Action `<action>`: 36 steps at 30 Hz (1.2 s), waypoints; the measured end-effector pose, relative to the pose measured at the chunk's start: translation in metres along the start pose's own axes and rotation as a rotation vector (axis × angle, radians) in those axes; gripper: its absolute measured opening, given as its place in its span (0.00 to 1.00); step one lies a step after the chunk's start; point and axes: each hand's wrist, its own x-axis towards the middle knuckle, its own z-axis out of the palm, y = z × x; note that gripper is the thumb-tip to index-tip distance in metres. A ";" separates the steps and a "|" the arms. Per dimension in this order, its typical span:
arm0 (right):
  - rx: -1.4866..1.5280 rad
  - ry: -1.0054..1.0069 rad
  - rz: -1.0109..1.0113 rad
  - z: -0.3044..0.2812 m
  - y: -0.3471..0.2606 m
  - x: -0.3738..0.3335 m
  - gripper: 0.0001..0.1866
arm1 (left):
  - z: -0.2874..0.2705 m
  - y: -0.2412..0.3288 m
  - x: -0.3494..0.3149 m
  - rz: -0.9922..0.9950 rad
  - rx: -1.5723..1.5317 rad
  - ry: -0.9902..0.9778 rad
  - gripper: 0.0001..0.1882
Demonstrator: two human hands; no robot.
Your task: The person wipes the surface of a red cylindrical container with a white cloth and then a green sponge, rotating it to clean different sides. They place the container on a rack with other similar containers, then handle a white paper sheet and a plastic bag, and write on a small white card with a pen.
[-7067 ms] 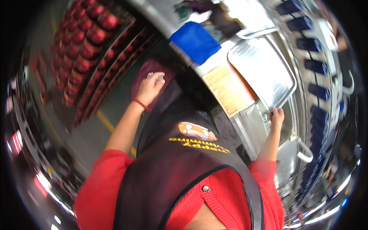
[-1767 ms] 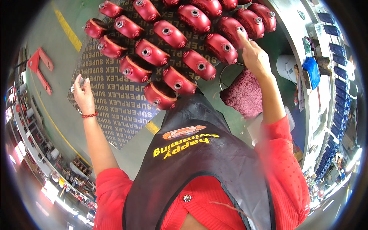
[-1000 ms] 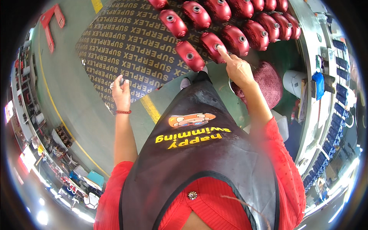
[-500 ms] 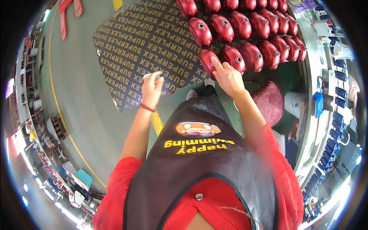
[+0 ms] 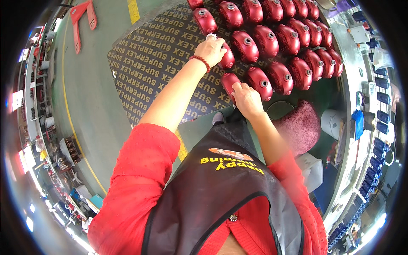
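Note:
Glossy red rounded metal housings, each with a round port on its side, stand in rows on a dark printed board (image 5: pixel 159 63). My left hand (image 5: pixel 209 52) reaches over the board to a red housing (image 5: pixel 228 58) at the left end of a middle row and partly covers it. Its fingers are closed around a small white wad (image 5: pixel 211 37), whose material I cannot make out. At the left end of the nearest row, my right hand (image 5: pixel 248 100) has its bent fingers on another red housing (image 5: pixel 230 81). A neighbouring housing (image 5: pixel 259 82) stands just right of that hand.
Beyond the board's left side, a red forked frame (image 5: pixel 80 19) lies on the green floor. A maroon cloth-covered seat (image 5: pixel 299 127) and a white bucket (image 5: pixel 331 122) stand at my right. A long bench (image 5: pixel 352 85) with blue parts runs along the right side.
My left hand has swung forward and right, from above the bare board to the housings. My right index finger, stretched out before, is now bent at the front housing. The whole view has shifted slightly.

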 end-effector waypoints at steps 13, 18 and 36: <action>0.256 0.233 0.149 -0.007 0.005 -0.042 0.26 | 0.009 -0.005 -0.003 0.202 0.091 0.106 0.17; 0.509 0.193 0.796 0.043 0.079 -0.205 0.25 | -0.024 0.026 -0.061 0.101 -0.136 0.213 0.26; 1.245 0.927 1.387 0.171 0.462 -0.513 0.45 | 0.452 0.282 -0.113 -0.272 -0.772 -0.757 0.52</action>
